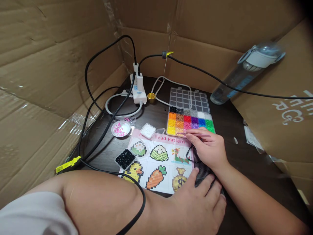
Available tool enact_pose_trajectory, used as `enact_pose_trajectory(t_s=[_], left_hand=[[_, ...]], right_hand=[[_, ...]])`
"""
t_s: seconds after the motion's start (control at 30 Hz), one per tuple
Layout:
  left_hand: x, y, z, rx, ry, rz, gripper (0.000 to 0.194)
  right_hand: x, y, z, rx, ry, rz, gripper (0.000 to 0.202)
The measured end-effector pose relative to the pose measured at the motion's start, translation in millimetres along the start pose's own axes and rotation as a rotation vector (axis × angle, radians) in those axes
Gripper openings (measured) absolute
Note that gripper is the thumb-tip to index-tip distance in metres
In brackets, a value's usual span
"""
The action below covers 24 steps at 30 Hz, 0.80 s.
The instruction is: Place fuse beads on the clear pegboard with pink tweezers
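My right hand (211, 150) is closed on a pair of thin pinkish tweezers (199, 134), whose tips point left over the front edge of the bead box (167, 125). Rows of coloured beads fill the box's compartments. My left hand (204, 204) lies flat with fingers spread on a see-through pegboard (201, 174). A curved line of black beads (187, 153) shows on the board, partly behind my right hand. Under the board's left side is a bead pattern sheet (160, 173) with pixel pictures, including a carrot and a chick. Whether the tweezers grip a bead is too small to tell.
Left of the box stand a white dish of pink beads (121, 129), a small tray of white beads (148, 130) and one of black beads (125, 159). A power strip (140, 94), black cables (85, 75), a gold cup (151, 98) and a leaning bottle (246, 73) are behind.
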<state>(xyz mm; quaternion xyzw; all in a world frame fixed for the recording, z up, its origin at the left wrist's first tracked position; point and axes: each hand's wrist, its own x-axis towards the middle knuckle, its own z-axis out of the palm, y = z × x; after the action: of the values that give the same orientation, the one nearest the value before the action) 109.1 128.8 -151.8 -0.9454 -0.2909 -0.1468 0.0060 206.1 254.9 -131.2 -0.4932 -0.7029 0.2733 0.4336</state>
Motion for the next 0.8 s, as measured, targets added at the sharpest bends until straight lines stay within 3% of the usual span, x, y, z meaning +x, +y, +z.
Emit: enact_pose_trajectory(t_s=[0.27,0.8], left_hand=[[-1.1,0.3,-1.8,-0.004,-0.027,0.0,0.072],[-1.0,0.3,-12.7,-0.014,-0.05,0.008,0.074]], right_hand=[[-0.2,-1.5,-0.2,0.024,0.041,-0.014,0.009],[-3.9,-9.6,-12.9,0.018,0.174,-0.021,0.006]])
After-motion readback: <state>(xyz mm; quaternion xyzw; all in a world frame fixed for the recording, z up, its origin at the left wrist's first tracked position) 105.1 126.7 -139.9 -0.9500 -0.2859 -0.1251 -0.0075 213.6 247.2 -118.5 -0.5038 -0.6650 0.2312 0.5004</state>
